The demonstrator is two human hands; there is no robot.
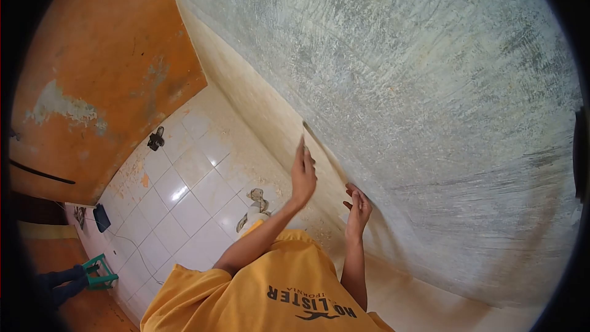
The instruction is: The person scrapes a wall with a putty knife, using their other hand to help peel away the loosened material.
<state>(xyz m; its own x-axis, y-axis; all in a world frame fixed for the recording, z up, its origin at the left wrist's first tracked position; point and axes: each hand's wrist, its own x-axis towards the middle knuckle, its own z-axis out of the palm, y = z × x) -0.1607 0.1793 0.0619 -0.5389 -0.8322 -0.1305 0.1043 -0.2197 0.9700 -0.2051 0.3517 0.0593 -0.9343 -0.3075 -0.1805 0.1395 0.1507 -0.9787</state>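
Observation:
A long, thin strip [332, 161] with a dark upper end lies along the wall, where the scratched grey-green surface [424, 92] meets the beige band [264, 101]. My left hand [303, 175] is near its upper end, fingers closed and partly pointing up along it. At the lower end, my right hand [358, 212] pinches with bent fingers close to the wall. Both hands appear to grip the strip, though its far side is hidden. Its exact kind cannot be made out.
Dusty white tiles [190, 193] cover the floor, with crumbs along the wall foot. A crumpled cloth-like item [257, 197] lies near my feet. A dark object [156, 139] sits by the peeling orange wall [104, 43]. Someone's legs [61, 283] show beside a green stool [99, 272].

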